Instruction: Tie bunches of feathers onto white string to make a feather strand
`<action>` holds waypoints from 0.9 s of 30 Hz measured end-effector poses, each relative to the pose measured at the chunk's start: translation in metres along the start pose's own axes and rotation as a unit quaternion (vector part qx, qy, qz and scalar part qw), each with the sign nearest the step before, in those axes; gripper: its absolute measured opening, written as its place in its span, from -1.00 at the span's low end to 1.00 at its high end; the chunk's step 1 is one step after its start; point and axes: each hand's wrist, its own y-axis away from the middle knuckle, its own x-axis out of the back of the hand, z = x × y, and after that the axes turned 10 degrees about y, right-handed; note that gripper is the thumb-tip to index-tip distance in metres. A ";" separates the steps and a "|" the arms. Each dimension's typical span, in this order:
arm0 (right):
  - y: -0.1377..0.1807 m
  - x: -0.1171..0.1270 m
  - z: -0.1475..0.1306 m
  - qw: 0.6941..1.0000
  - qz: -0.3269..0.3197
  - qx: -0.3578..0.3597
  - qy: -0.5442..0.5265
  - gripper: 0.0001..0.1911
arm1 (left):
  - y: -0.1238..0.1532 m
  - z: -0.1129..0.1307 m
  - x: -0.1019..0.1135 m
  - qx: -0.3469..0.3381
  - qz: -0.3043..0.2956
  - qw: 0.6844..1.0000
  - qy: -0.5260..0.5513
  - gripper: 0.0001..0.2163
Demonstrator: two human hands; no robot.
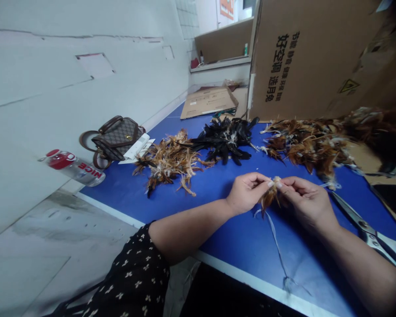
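Between my two hands is a small bunch of brown feathers point(268, 201), its pale tops pinched and the feathers hanging down. My left hand point(249, 193) closes thumb and fingers on the left side of the bunch. From the right, my right hand point(308, 200) pinches the same top end. A thin whitish string point(275, 235) trails below the bunch over the blue table point(214, 229) to a small tangle near the front edge. Large scissors point(366, 229) lie by my right forearm, partly hidden by it.
Tan feathers point(171, 160), black feathers point(229, 136) and brown feathers point(306, 143) lie in piles across the table. A brown handbag point(119, 136), white papers point(137, 149) and a clear bottle point(75, 167) stand at the left. A large cardboard box point(317, 66) and flat cardboard point(209, 102) are behind.
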 end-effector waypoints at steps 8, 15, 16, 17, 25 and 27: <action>-0.002 0.003 0.001 1.000 -0.015 -0.013 -0.002 -0.58 | -0.003 0.000 0.004 -0.140 -0.023 0.985 -0.101 -0.71; -0.001 0.001 0.002 0.999 -0.020 -0.022 -0.015 -0.59 | -0.002 0.008 0.002 -0.148 -0.036 0.987 -0.057 -0.71; -0.001 0.001 0.004 0.999 -0.026 -0.021 -0.017 -0.58 | -0.001 0.010 0.001 -0.153 -0.042 0.985 -0.066 -0.72; -0.002 0.001 0.005 0.999 -0.034 -0.020 -0.018 -0.56 | 0.000 0.013 0.000 -0.156 -0.049 0.983 -0.079 -0.72; -0.006 0.005 0.006 0.998 -0.061 -0.010 0.020 -0.37 | -0.004 0.018 0.003 -0.015 -0.096 0.995 0.020 -0.55; -0.006 0.008 -0.001 0.996 -0.078 -0.001 0.036 -0.33 | -0.005 0.018 0.004 0.035 -0.090 0.994 0.049 -0.52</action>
